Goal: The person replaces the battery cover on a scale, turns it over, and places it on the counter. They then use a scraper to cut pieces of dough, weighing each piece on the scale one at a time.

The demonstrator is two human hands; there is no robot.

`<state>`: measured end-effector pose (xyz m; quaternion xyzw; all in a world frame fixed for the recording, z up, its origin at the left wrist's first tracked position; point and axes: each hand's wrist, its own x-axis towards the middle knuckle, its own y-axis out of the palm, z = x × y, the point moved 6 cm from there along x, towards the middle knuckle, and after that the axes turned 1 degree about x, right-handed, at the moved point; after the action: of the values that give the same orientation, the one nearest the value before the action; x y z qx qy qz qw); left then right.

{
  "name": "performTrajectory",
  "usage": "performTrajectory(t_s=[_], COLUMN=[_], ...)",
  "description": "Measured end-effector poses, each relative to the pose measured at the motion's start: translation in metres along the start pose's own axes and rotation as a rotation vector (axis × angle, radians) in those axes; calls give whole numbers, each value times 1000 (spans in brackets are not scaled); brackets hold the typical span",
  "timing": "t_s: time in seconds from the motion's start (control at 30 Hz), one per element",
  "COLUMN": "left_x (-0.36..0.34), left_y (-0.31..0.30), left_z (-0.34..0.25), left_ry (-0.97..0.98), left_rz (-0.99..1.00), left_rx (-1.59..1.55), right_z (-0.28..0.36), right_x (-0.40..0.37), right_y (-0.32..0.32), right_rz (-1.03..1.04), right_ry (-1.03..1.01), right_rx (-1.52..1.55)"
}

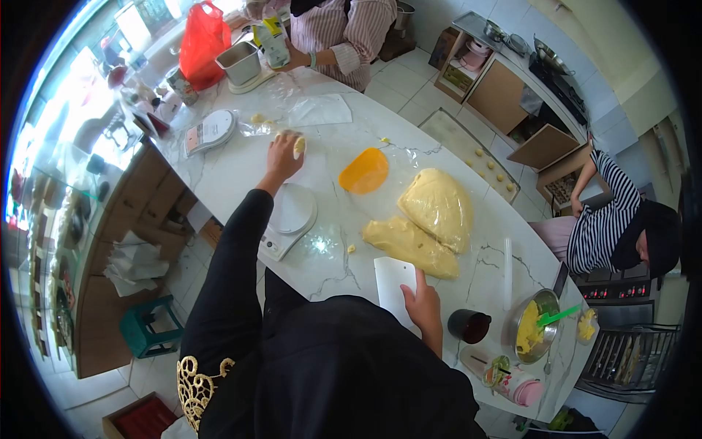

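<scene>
My left hand (284, 155) reaches across the marble table with its fingers closed round a small piece of yellow dough (299, 147). A white kitchen scale (291, 212) lies just below that hand. My right hand (423, 306) grips a white dough scraper (395, 287) near the table's front edge. Beyond the scraper rests a large mass of yellow dough (437, 208), partly under clear plastic film, with a flatter cut portion (409, 245) beside it. An orange scraper (363, 171) lies flat between my left hand and the dough.
A second scale (211, 132), metal tin (239, 64) and red bag (202, 47) stand at the far left. A co-worker (344, 36) holds a packet (271, 42). Rightward are a dark cup (469, 326), steel bowl (528, 344), pink-lidded bottle (519, 388) and another person (607, 212).
</scene>
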<state>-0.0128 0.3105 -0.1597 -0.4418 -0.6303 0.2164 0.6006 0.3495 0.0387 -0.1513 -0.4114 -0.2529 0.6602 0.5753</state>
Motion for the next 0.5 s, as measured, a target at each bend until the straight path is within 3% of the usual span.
performTrajectory(t_s=[0.03,0.1,0.13,0.17,0.23,0.3,0.4,0.5], left_x=[1,-2,-4,-8,-11,-11,-23,-34], left_y=[1,16,22,19,18,42,48,45], left_z=[1,33,36,34,31,52,62,77], left_ry=[8,-492,-642,-900,-1139,-892,-1032,-936], left_rz=[6,67,-94,69,204,183,205,390], left_rx=[-2,-578,-1008,-1047,-1043,-900,-1101,-859], right_z=[0,-1,0,0,5,8,13,17], right_x=[0,1,1,1,1,-2,-9,-17], right_y=[0,1,1,0,0,-3,-9,-12], right_rz=[-3,-13,-26,-44,-17,-46,-67,-106], right_ry=[-2,-14,-29,-2,-34,-18,-20,-8], right_rx=[3,1,-7,7,-42,-38,-47,1])
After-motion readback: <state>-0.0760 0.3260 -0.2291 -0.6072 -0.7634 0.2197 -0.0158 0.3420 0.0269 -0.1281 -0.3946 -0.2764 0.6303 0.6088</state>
